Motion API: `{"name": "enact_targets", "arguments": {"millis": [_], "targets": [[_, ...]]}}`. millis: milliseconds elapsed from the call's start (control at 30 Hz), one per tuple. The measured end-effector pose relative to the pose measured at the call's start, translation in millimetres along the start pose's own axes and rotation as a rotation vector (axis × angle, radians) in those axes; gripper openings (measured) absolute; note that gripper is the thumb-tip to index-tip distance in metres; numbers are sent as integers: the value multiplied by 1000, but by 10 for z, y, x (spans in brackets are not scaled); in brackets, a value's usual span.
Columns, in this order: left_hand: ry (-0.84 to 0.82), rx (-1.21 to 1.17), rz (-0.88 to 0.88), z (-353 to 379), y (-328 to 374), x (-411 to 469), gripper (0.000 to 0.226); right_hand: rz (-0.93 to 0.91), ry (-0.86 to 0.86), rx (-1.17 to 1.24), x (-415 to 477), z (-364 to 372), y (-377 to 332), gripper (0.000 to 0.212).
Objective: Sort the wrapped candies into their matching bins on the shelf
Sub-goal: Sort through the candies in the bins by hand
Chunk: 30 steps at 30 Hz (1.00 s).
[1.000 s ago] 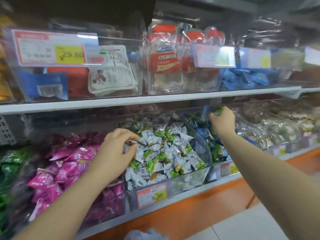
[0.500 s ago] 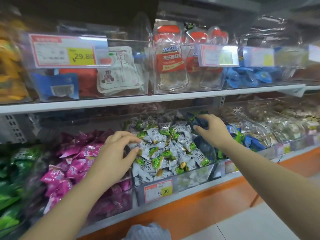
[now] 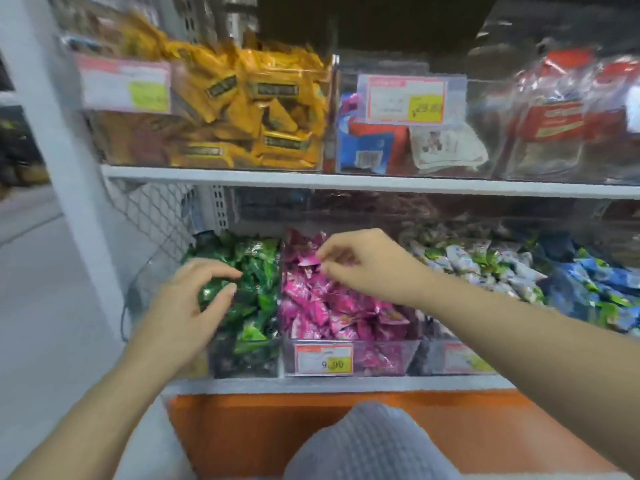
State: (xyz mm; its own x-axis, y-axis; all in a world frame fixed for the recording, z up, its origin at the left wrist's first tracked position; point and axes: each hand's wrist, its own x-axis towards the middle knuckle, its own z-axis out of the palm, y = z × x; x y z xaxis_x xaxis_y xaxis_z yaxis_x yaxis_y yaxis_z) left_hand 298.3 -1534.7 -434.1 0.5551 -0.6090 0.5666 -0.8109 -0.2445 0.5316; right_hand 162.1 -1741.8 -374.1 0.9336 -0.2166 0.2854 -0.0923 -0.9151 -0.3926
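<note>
Head view: the left hand is now over the green bin at the left end of the lower shelf, its thumb and curled fingers closed round a green candy. The right hand is over the pink bin, thumb and forefinger pinching a pink candy. Further right, the white-and-green candies and blue candies, handled a second ago, lie untouched. Each held candy appears to be at its matching bin. Whether it is being dropped or picked cannot be told.

Clear bins on white shelf
</note>
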Motion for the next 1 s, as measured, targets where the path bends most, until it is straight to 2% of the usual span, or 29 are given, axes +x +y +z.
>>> {"name": "enact_targets", "arguments": {"millis": [167, 400, 567, 667, 733, 900, 1000], "targets": [[79, -6, -113, -368, -394, -218, 34, -156, -128, 57, 425, 477, -507, 18], [61, -15, -288, -677, -801, -409, 37, -236, -306, 66, 977, 1099, -867, 24], [27, -14, -338, -709, -912, -401, 25, -282, -507, 21, 1269, 1454, -947, 29], [14, -10, -351, -687, -953, -357, 25, -388, -652, -110, 1348, 1622, -934, 30], [20, 2, -353, -692, -961, -324, 26, -439, -669, -225, 1395, 1665, -886, 32], [15, 11, -393, -712, -952, -300, 20, -397, -718, -414, 1510, 1590, -765, 49], [13, -6, -409, -702, -944, -308, 21, -455, -708, -491, 1538, 1598, -813, 46]]}}
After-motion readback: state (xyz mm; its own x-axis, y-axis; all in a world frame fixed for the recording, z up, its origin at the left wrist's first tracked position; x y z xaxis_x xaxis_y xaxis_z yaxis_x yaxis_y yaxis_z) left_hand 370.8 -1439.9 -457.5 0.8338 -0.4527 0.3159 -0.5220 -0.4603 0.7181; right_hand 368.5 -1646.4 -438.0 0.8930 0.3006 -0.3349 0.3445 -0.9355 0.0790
